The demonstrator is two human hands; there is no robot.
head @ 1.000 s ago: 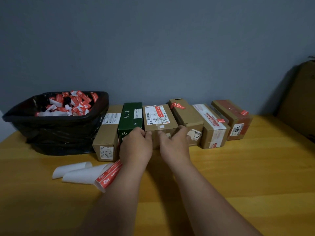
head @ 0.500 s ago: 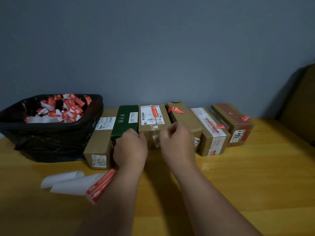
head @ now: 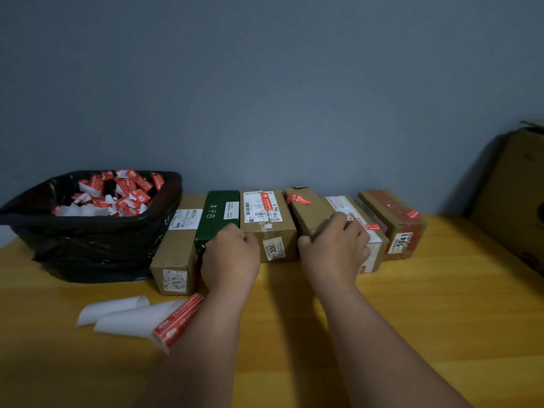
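Now we grip the fourth box (head: 306, 214) in the row along the wall (head: 265, 113) with our right hand (head: 335, 245), likely to draw it out. Our left hand (head: 231, 254) curls against the labelled box (head: 273, 231), perhaps steadying it; its grip is hidden.

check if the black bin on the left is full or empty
Nearly full: the black bin holds red-and-white scraps heaped almost to its rim.

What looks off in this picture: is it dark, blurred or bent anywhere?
Head view: dim, flat light, soft arm shadows on the table; the right hand is smeared by motion over a brown box, while the left hand and the 5041 label are sharp; the big carton at the right leans, likely lens distortion.
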